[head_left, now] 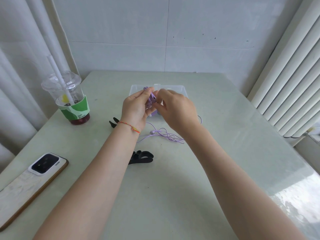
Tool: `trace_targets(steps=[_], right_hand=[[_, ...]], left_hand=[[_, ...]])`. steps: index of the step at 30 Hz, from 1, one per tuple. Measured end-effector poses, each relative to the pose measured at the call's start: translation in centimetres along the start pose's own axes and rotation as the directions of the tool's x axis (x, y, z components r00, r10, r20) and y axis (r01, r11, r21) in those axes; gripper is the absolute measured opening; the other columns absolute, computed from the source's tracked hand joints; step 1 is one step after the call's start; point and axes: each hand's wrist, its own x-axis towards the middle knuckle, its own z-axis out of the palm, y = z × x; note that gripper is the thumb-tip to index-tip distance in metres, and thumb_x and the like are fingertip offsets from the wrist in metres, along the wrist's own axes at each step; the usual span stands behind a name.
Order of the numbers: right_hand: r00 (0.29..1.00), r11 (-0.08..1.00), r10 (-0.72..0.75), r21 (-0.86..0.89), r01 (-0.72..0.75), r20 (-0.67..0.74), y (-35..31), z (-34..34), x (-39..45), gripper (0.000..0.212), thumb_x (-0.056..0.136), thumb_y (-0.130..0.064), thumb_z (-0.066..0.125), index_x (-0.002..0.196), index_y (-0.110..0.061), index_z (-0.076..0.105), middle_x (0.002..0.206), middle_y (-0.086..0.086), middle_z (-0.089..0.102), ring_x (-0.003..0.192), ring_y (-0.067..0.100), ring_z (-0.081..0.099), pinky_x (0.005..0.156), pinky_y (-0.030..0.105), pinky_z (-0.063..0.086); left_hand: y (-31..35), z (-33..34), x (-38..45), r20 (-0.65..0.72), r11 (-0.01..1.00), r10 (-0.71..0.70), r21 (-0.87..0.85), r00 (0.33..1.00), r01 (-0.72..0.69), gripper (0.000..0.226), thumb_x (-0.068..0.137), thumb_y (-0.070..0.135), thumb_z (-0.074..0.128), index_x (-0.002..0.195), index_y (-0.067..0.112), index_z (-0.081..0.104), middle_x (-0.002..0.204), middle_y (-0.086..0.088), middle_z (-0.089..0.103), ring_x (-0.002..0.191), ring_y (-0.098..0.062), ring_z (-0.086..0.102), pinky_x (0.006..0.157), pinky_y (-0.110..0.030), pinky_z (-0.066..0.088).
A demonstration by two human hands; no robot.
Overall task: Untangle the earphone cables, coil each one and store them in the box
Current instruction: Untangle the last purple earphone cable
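1. Pale green table (173,196) fills the room in front of me, and two bare arms reach out over it.
2. Near the left edge lies a phone (32,181), face down.
3. A bit further out lie black cable ties (142,157), one by the left arm and one more (114,122) past the wrist.
4. Next comes a loose purple earphone cable (164,135). It lies on the table in messy loops, with one earbud (152,132) showing. It is not coiled yet.
5. Above it, both hands work close together. The left hand (135,110) has its fingers curled round a small purple bundle (151,101), which looks like a cable wound up with its earbuds.
6. The right hand (174,108) pinches the same bundle with its fingertips, as if tucking in the end.
7. Right behind the hands sits the clear box (180,90). The hands hide most of the inside, so I cannot tell if anything is in it.
8. Off to the left stands a plastic cup (69,97) with a straw and a dark red drink.
9. My guess: one cable is nearly coiled, and it has to go in the box. The loose one must be coiled and put away too.
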Motion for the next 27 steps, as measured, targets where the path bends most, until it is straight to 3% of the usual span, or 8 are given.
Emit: trace_targets(steps=[5, 9, 14, 16, 18, 21, 24, 27], right_hand=[[0.997, 0.98, 0.061, 0.195, -0.049, -0.052, 0.3, 0.1, 0.1, 0.018, 0.09, -0.025, 0.06, 0.101, -0.013, 0.053, 0.095, -0.003, 0.057, 0.077, 0.02, 0.054, 0.058, 0.034, 0.043], [0.985, 0.927, 0.167, 0.347, -0.142, -0.044, 0.7, 0.0, 0.4, 0.009, 0.084, -0.013, 0.061, 0.087, -0.014, 0.052, 0.07, -0.007, 0.052, 0.064, 0.014, 0.048, 0.058, 0.036, 0.045], [0.98, 0.937, 0.196, 0.298, -0.181, -0.02, 1.1, -0.8, 0.8, 0.014, 0.076, -0.006, 0.056, 0.079, -0.016, 0.046, 0.073, 0.0, 0.053, 0.069, 0.025, 0.049, 0.058, 0.038, 0.045], [0.978, 0.935, 0.205, 0.289, -0.207, 0.038, 1.7, -1.2, 0.8, 0.015, 0.075, -0.006, 0.056, 0.081, -0.017, 0.048, 0.079, 0.0, 0.051, 0.074, 0.024, 0.049, 0.059, 0.036, 0.045], [0.966, 0.922, 0.24, 0.289, -0.258, 0.096, 2.3, -1.4, 0.8, 0.015, 0.075, -0.008, 0.059, 0.084, -0.017, 0.051, 0.082, -0.001, 0.048, 0.074, 0.02, 0.047, 0.058, 0.032, 0.04], [0.925, 0.873, 0.341, 0.308, -0.378, 0.167, 3.0, -1.6, 0.8, 0.034, 0.081, -0.041, 0.07, 0.092, -0.015, 0.051, 0.083, -0.005, 0.046, 0.067, 0.009, 0.047, 0.053, 0.023, 0.033], [0.873, 0.777, 0.381, 0.407, -0.481, 0.304, 3.3, -2.1, 1.1, 0.041, 0.091, -0.051, 0.056, 0.092, -0.01, 0.057, 0.079, 0.002, 0.061, 0.064, 0.018, 0.059, 0.045, 0.019, 0.04], [0.834, 0.62, 0.302, 0.569, -0.54, 0.462, 3.4, -2.6, 1.1, 0.045, 0.1, -0.044, 0.043, 0.095, -0.006, 0.066, 0.083, 0.009, 0.063, 0.07, 0.023, 0.063, 0.054, 0.029, 0.048]], left_hand=[[0.1, 0.7, -0.5, 0.116, 0.997, -0.027, 0.073, 0.993, 0.019, 0.021, 0.094, 0.008, 0.057, 0.075, 0.003, 0.064, 0.07, -0.011, 0.05, 0.046, -0.012, 0.046, 0.054, -0.024, 0.052], [0.1, 1.2, -0.8, 0.233, 0.99, -0.103, 0.12, 0.967, 0.077, 0.031, 0.099, 0.015, 0.05, 0.071, 0.01, 0.062, 0.06, -0.006, 0.041, 0.052, -0.014, 0.043, 0.06, -0.028, 0.055], [-0.4, 1.5, -1.3, 0.355, 0.966, -0.182, 0.24, 0.917, 0.098, 0.038, 0.103, 0.032, 0.043, 0.075, 0.01, 0.055, 0.055, -0.002, 0.041, 0.05, -0.011, 0.046, 0.062, -0.028, 0.05], [-0.5, 1.2, -1.2, 0.426, 0.959, -0.199, 0.269, 0.883, 0.087, 0.034, 0.1, 0.035, 0.05, 0.078, 0.009, 0.054, 0.063, -0.006, 0.042, 0.055, -0.012, 0.048, 0.06, -0.024, 0.043], [-0.6, 0.6, -1.1, 0.524, 0.97, -0.212, 0.219, 0.825, 0.11, 0.02, 0.095, 0.024, 0.058, 0.085, 0.007, 0.055, 0.072, -0.008, 0.043, 0.063, -0.012, 0.048, 0.056, -0.021, 0.039], [-0.6, 0.0, -1.1, 0.615, 0.972, -0.233, 0.129, 0.753, 0.195, 0.005, 0.089, 0.007, 0.053, 0.092, 0.005, 0.056, 0.077, -0.007, 0.05, 0.071, -0.013, 0.047, 0.055, -0.019, 0.036], [-0.7, 0.0, -0.9, 0.649, 0.956, -0.254, 0.058, 0.717, 0.287, 0.01, 0.094, 0.003, 0.043, 0.096, 0.004, 0.052, 0.078, -0.003, 0.049, 0.071, -0.01, 0.042, 0.053, -0.016, 0.034], [-0.6, -0.1, -0.6, 0.621, 0.927, -0.264, -0.05, 0.738, 0.373, 0.014, 0.097, 0.006, 0.039, 0.1, 0.005, 0.052, 0.075, 0.0, 0.05, 0.066, -0.007, 0.046, 0.049, -0.014, 0.031]])
